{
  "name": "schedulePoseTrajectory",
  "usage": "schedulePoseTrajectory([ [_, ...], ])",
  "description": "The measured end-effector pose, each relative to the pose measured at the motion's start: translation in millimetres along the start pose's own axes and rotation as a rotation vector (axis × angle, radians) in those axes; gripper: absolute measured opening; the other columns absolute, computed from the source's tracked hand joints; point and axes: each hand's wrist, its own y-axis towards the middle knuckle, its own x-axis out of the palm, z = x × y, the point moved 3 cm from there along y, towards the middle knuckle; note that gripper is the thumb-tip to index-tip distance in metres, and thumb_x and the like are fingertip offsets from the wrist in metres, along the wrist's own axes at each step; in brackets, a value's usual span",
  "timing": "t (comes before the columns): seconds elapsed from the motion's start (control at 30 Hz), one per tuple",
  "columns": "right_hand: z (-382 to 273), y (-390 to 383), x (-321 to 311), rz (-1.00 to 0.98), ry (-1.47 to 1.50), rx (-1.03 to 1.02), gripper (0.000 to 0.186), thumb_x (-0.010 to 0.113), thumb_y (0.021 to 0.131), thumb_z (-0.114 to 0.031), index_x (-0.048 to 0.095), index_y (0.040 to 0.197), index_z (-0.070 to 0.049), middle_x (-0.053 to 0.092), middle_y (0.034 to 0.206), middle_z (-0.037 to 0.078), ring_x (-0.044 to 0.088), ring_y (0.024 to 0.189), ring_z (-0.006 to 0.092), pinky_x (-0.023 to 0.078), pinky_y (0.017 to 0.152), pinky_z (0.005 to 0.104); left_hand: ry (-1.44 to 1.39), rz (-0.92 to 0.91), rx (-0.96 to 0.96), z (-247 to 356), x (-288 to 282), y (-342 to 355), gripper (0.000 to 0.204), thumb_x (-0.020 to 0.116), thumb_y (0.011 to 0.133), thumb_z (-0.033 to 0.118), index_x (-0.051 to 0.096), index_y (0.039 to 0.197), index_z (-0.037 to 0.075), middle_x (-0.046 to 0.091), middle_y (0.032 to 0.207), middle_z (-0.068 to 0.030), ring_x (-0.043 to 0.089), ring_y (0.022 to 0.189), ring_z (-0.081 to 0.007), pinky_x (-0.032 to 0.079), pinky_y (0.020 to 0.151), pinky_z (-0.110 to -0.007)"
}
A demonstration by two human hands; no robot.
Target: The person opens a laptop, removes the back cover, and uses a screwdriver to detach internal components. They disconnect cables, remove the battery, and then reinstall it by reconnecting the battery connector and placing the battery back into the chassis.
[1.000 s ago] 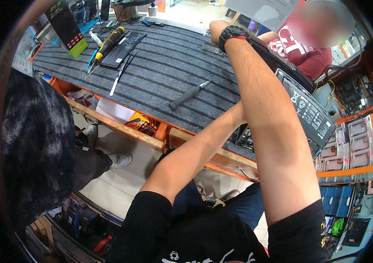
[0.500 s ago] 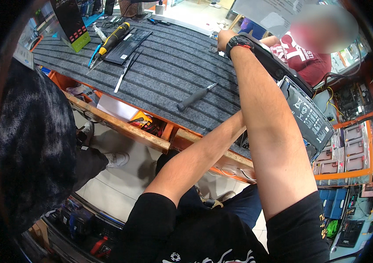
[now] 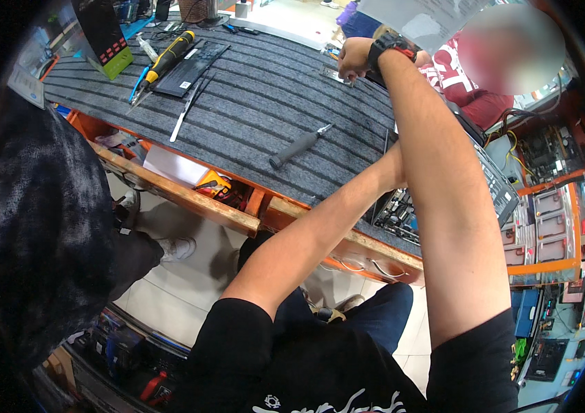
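The right hand [image 3: 353, 63] is raised over the far edge of the table [image 3: 251, 117], curled into a loose fist with a black watch on the wrist; whether it pinches anything I cannot tell. Just below it a small flat metal piece [image 3: 337, 74] lies on the grey striped mat. The left hand is hidden behind the right forearm, down by the opened laptop [image 3: 443, 199] at the table's right edge, so its grip cannot be told. The laptop's long side runs from the near edge away toward the far right, its innards facing up, probably so they can be reached. A dark-handled screwdriver [image 3: 299, 146] lies mid-table, tip pointing to the far right, seemingly parked within reach. A yellow-handled screwdriver [image 3: 168, 58] rests beside a black flat panel [image 3: 192, 67] near the far left corner.
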Motion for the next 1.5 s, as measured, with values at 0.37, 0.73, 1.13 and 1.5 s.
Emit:
schedulePoseTrajectory([
  [0.37,-18.6,-65.6,34.4,-0.458,0.215,0.078,0.012,0.069,0.095,-0.023,0.075,0.104,-0.018,0.069,0.080,-0.007,0.059,0.066,0.0047,0.043,0.054,0.0240,-0.520,-0.011,-0.165,-4.9,0.0,-1.1,0.034,0.073,0.090,0.001,0.060,0.121,0.003,0.066,0.116,-0.0066,0.061,0.105,-0.0113,0.054,0.084,-0.030],
  [0.73,-20.1,-64.2,45.4,-0.509,0.340,0.041,0.012,0.068,0.096,-0.022,0.072,0.105,-0.016,0.066,0.078,-0.008,0.056,0.064,0.0038,0.039,0.054,0.0235,-0.614,-0.074,-0.234,-37.5,-2.7,1.4,0.038,0.067,0.097,0.009,0.055,0.133,0.005,0.063,0.124,-0.0075,0.060,0.113,-0.0159,0.052,0.093,-0.035],
  [1.13,-18.5,-66.7,47.7,-0.516,0.412,0.078,0.007,0.067,0.098,-0.020,0.071,0.101,-0.016,0.066,0.079,-0.008,0.054,0.063,0.0038,0.040,0.052,0.0235,-0.702,0.023,-0.277,-35.4,0.5,3.1,0.023,0.060,0.103,0.016,0.057,0.123,0.006,0.065,0.114,-0.0058,0.064,0.099,-0.0158,0.055,0.082,-0.035],
  [1.5,-17.8,-64.6,50.3,-0.538,0.455,0.070,0.007,0.071,0.096,-0.023,0.072,0.101,-0.017,0.066,0.079,-0.008,0.054,0.065,0.0043,0.040,0.054,0.0240,-0.747,0.052,-0.248,-45.1,1.2,2.1,0.021,0.055,0.106,0.018,0.058,0.122,0.006,0.067,0.113,-0.0061,0.066,0.097,-0.0149,0.057,0.078,-0.034],
])
